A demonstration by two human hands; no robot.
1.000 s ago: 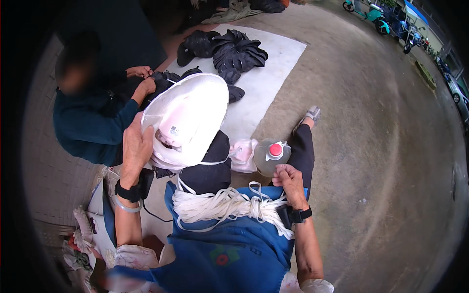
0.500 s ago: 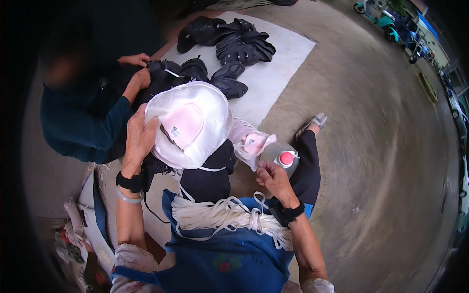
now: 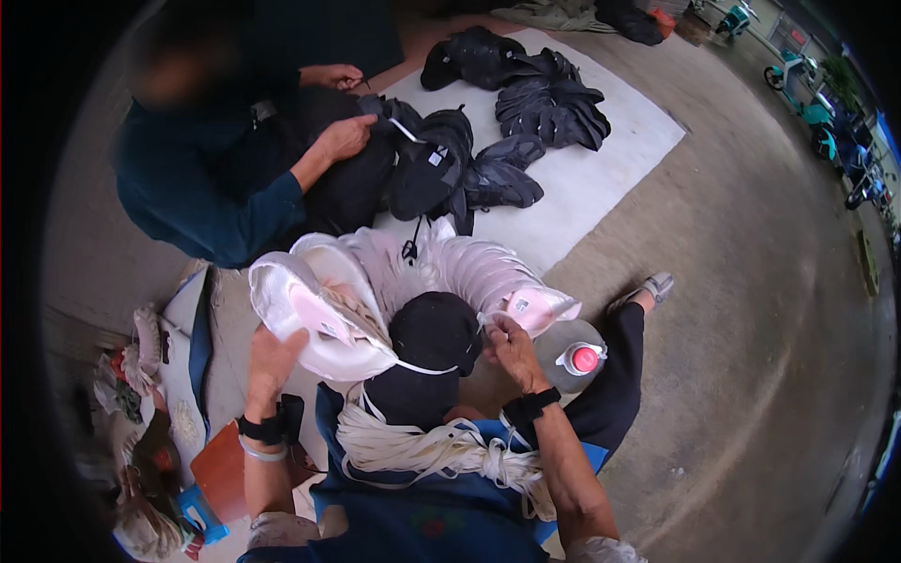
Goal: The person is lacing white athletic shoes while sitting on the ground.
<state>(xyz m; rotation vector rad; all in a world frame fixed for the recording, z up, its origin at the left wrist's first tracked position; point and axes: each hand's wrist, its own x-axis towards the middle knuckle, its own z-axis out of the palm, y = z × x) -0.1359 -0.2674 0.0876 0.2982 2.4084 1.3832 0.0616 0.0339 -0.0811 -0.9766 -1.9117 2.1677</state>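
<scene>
My left hand (image 3: 274, 364) grips the lower edge of a white and pale pink shoe upper (image 3: 310, 314) with a label on its tongue. This piece is at the left end of a curved row of nested pink shoe uppers (image 3: 479, 269). A white lace (image 3: 424, 369) trails from it across dark rounded fabric (image 3: 436, 328). At the row's right end, my right hand (image 3: 514, 352) is closed in a pinch beside the last labelled upper (image 3: 528, 308). A white bit shows at its fingertips, too small to name. A bundle of white laces (image 3: 432, 439) lies on my blue apron (image 3: 404, 516).
To the left, a co-worker's hands (image 3: 345, 138) are at black shoe uppers (image 3: 427, 174). More black uppers (image 3: 554, 108) lie on a white sheet (image 3: 624, 141). A clear jug with a red cap (image 3: 584, 359) stands by my right leg (image 3: 610, 375). Scooters (image 3: 817, 127) are parked far right.
My left hand has lowered and tilted the white upper, uncovering the nested row behind it. My right hand stays pinched near the row's right end. The whole view has shifted.
</scene>
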